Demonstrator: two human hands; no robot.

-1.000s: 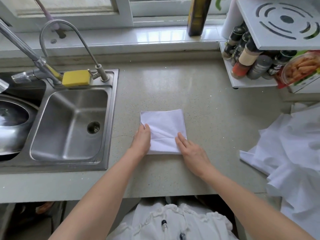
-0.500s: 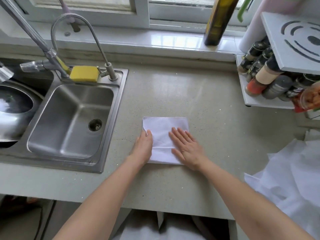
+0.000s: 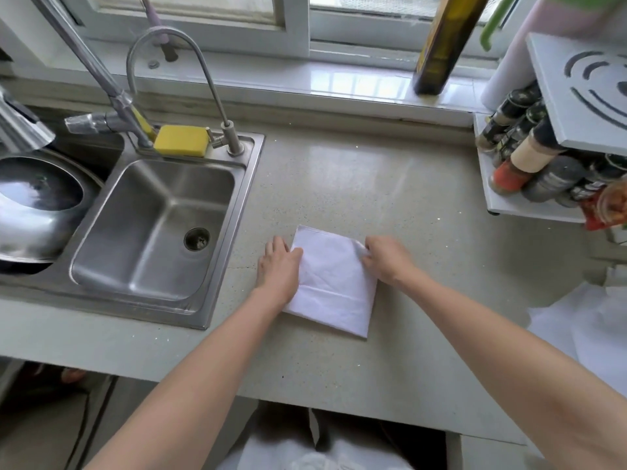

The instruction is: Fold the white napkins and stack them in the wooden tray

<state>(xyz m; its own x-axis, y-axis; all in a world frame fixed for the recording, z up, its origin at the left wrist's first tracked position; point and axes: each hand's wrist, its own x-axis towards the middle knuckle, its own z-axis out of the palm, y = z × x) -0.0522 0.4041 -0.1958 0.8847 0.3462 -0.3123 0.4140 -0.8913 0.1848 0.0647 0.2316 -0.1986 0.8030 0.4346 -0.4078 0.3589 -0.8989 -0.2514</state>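
Note:
A folded white napkin (image 3: 334, 283) lies on the grey counter, slightly askew, just right of the sink. My left hand (image 3: 280, 266) rests at its left edge, thumb touching the upper left corner. My right hand (image 3: 386, 259) is at the upper right corner, its curled fingers pinching the napkin's edge. A loose pile of unfolded white napkins (image 3: 583, 327) lies at the counter's right side, partly cut off by the frame. No wooden tray shows in this view.
A steel sink (image 3: 152, 232) with a yellow sponge (image 3: 181, 140) and taps is on the left, a metal pot (image 3: 34, 205) in the far basin. A white spice rack (image 3: 529, 171) stands back right and a dark bottle (image 3: 441, 45) on the sill.
My right hand left the napkin's middle, where it lay flat, and went to the upper right corner with fingers curled. The napkin now lies a little turned. My left hand stayed at the left edge.

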